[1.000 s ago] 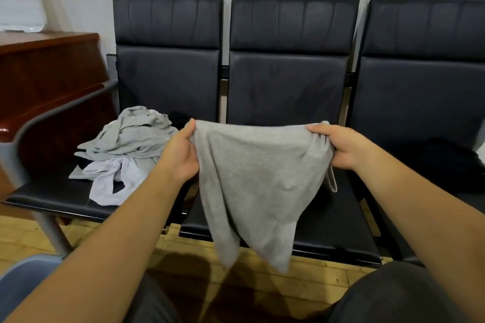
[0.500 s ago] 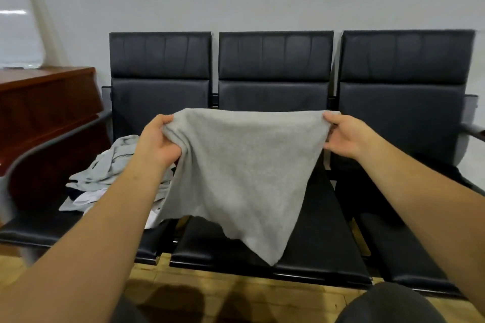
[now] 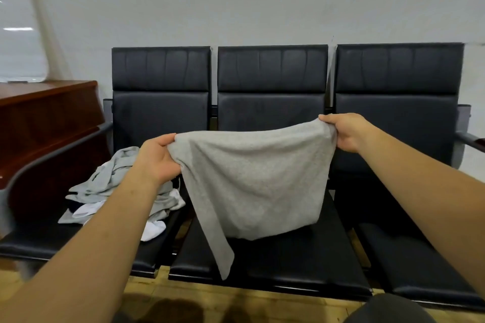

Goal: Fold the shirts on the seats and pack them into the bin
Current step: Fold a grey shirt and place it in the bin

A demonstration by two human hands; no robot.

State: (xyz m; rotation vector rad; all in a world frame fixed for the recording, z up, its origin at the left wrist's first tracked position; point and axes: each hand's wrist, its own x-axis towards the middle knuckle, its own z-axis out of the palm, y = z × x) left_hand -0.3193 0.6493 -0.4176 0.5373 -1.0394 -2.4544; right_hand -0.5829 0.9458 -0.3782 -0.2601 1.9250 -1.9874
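Observation:
A grey shirt (image 3: 252, 181) hangs stretched between my two hands above the middle seat (image 3: 288, 265). My left hand (image 3: 157, 160) grips its left top corner. My right hand (image 3: 346, 131) pinches the right top corner, a bit higher. The shirt's lower edge droops toward the seat cushion, with one narrow part hanging lowest at the left. A crumpled pile of grey and white shirts (image 3: 110, 191) lies on the left seat (image 3: 39, 241). The bin is out of view.
Three joined black padded seats stand against a pale wall. A dark wooden cabinet (image 3: 47, 118) is at the left, behind a curved grey armrest (image 3: 52, 157). The right seat (image 3: 409, 265) is dark, with another armrest (image 3: 469, 139) beyond. Wooden floor lies below.
The view tilted up and pulled back. My hands have spread the shirt wider and moved it forward over the middle seat; the right hand now sits higher than the left.

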